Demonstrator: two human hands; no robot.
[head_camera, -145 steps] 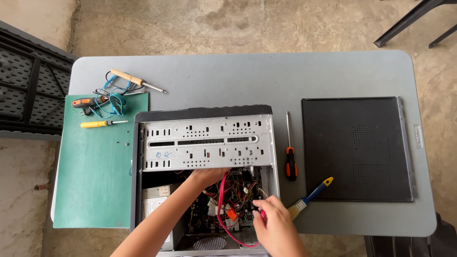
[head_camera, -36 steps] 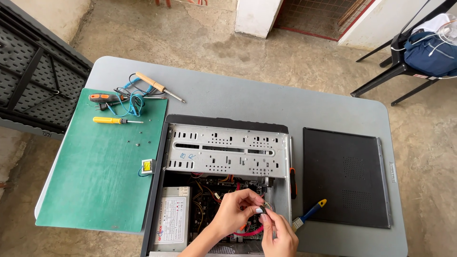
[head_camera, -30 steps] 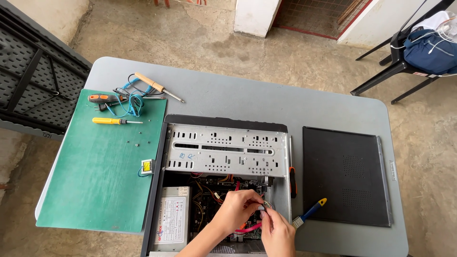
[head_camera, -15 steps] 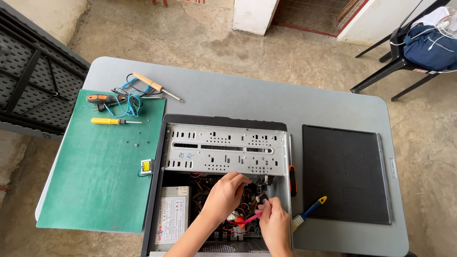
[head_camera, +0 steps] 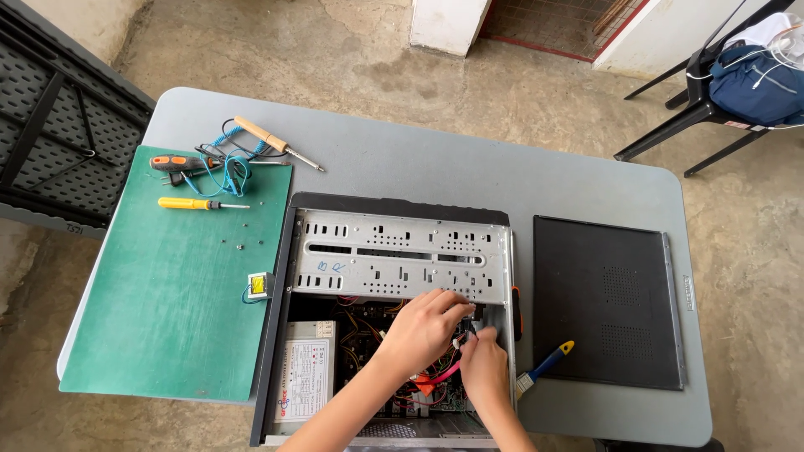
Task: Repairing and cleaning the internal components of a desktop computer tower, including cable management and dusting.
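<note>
An open desktop computer case (head_camera: pixel 394 251) lies on its side on the grey table (head_camera: pixel 469 167), its silver drive cage toward the far side. Both my hands reach inside, just below the cage at its right end. My left hand (head_camera: pixel 423 326) pinches a small connector by the cage edge. My right hand (head_camera: pixel 484 367) sits right beside it, fingers closed on the end of a red cable (head_camera: pixel 440 377) that runs down into the case. A power supply (head_camera: pixel 306 381) fills the near left corner. The board underneath is mostly hidden by my hands.
The case's black side panel (head_camera: pixel 607 301) lies to the right. A blue and yellow brush (head_camera: pixel 544 366) and an orange-handled screwdriver (head_camera: pixel 516 311) lie between them. On the green mat (head_camera: pixel 167 310) are a yellow screwdriver (head_camera: pixel 197 203), an orange tool, a soldering iron (head_camera: pixel 268 141), blue wire and a small transformer (head_camera: pixel 257 287).
Both hands moved up and to the right inside the case, from the tangle of cables toward the right end of the drive cage. The view shifted slightly.
</note>
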